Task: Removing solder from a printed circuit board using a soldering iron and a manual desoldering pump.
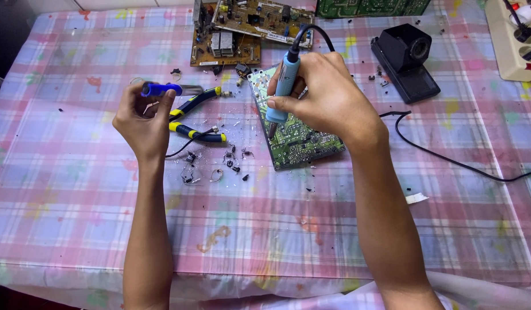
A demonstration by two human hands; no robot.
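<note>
My right hand [323, 97] grips a light blue soldering iron [281, 86], held nearly upright with its tip down on a green circuit board [300, 143] lying on the checked tablecloth. My left hand [144, 117] is closed around a blue-handled tool with a silver barrel [168, 89], held to the left of the board. Blue and yellow pliers [196, 117] lie between my left hand and the board. Several small loose black components [228, 163] are scattered in front of the pliers.
Two brown circuit boards [242, 28] lie at the back, with a green one [369, 7] beyond. A black soldering iron stand [406, 60] sits back right. A beige power strip [515, 37] is at the far right corner. A black cable [449, 161] runs right.
</note>
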